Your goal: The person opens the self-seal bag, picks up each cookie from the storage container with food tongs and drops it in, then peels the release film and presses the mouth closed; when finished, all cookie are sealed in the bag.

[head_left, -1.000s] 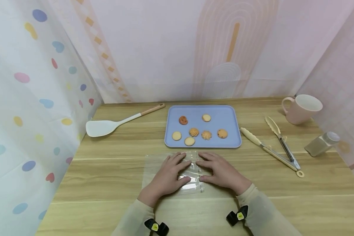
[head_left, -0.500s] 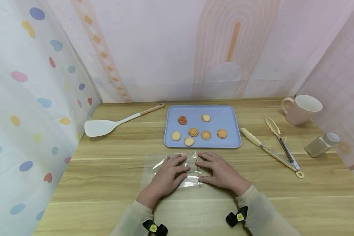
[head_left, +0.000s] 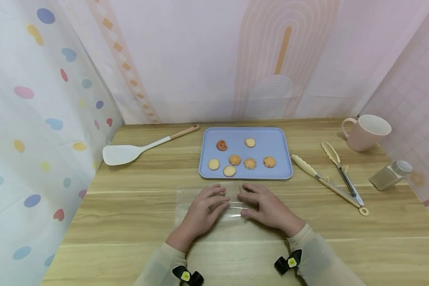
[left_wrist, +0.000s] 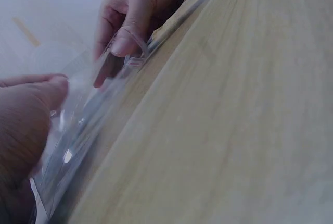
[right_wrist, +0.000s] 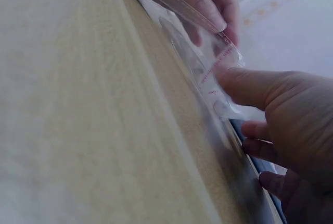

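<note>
Currently handled bag (head_left: 235,210): clear, shiny plastic, between our two hands and just short of the tray; the right wrist view shows us red print near one edge.
Left grip (head_left: 201,214): we pinch the bag, thumb on the face toward us, fingers behind.
Right grip (head_left: 271,210): we pinch the bag here too, thumb in front, across from our left.
Sleeves (head_left: 330,256): pale on both our arms, a small black camera (head_left: 188,275) strapped at each wrist.
Counter (head_left: 128,234): wood-grained, stretching beneath our arms.
Tray (head_left: 269,141): blue, flat, beyond our hands.
Biscuits (head_left: 250,163): we count seven on the tray, among them a darker pretzel shape (head_left: 221,145).
Spatula (head_left: 123,154): white blade, tan handle, lying left of the tray.
Tongs (head_left: 337,191): cream and metal, arms spread, one tip just beside the tray's right edge.
Mug (head_left: 365,134): pink, at our far right.
Shaker (head_left: 389,176): see-through with a grey lid, nearer us than the mug.
Curtains (head_left: 193,59): pale, patterned, hanging behind the counter.
</note>
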Motion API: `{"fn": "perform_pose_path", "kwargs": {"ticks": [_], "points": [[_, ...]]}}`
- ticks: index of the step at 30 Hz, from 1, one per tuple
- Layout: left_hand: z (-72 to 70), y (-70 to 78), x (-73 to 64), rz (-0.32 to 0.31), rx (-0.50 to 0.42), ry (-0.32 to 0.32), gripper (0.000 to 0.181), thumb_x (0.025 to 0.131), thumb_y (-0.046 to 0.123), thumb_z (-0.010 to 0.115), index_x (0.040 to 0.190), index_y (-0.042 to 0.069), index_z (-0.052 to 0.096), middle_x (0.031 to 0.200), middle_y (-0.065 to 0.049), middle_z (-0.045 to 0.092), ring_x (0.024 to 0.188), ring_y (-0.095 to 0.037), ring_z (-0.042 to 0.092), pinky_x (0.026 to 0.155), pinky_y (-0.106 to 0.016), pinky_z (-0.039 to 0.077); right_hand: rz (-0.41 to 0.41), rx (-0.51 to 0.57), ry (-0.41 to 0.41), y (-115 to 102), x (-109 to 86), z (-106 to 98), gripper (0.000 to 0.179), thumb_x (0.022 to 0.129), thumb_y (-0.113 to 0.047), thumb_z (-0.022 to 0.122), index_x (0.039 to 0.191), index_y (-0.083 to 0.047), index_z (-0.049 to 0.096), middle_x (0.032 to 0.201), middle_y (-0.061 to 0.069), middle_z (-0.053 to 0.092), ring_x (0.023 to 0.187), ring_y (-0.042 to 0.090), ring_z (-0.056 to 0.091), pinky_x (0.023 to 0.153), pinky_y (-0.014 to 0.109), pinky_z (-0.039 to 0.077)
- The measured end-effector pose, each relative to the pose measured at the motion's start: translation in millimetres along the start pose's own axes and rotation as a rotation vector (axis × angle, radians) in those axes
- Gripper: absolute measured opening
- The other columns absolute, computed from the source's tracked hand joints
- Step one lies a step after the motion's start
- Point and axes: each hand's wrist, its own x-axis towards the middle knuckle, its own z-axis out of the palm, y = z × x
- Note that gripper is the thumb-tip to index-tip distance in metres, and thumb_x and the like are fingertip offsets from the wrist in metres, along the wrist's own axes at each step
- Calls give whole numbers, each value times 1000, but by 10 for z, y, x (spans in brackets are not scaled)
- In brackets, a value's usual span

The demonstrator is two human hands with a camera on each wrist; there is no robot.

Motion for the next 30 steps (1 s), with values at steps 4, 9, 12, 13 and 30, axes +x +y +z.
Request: {"fn": "perform_pose_path", "kwargs": {"ticks": [4, 9, 12, 13, 30], "points": [[14, -15, -1, 27, -59, 79, 17, 87, 8, 71, 104, 9, 74, 120, -9, 63, 122, -27, 52, 107, -35, 39, 28, 54, 64, -16, 0, -13, 47, 88, -39, 69, 128, -16, 63, 143, 11, 48, 127, 30, 48, 102, 49, 42], [11, -2, 1, 46, -136, 106, 19, 87, 3, 69, 106, 8, 73, 120, -11, 64, 120, -30, 54, 104, -37, 42, 37, 175, 126, -32, 30, -15, 35, 88, -20, 72, 120, -9, 67, 109, 1, 68, 91, 11, 62, 78, 31, 54], [13, 10, 1, 48, -156, 101, 21, 88, 3, 68, 108, 8, 72, 120, -11, 64, 119, -31, 54, 104, -36, 41, 51, 240, 161, -35, 41, -8, 27, 87, -11, 72, 114, -7, 71, 98, -1, 71, 79, 5, 60, 68, 24, 53], [14, 14, 1, 45, -155, 97, 21, 88, 4, 68, 109, 7, 71, 120, -11, 64, 119, -30, 54, 105, -36, 41, 53, 254, 176, -38, 41, -8, 25, 86, -10, 72, 111, -6, 72, 99, 0, 72, 79, 5, 61, 68, 23, 53], [18, 14, 2, 41, -13, 16, 17, 87, 13, 71, 104, 9, 74, 116, -6, 64, 117, -18, 54, 102, -30, 43, 20, 326, 210, -41, 50, 11, 15, 85, -4, 71, 99, -8, 75, 96, -4, 72, 84, 5, 65, 71, 24, 55]]}}
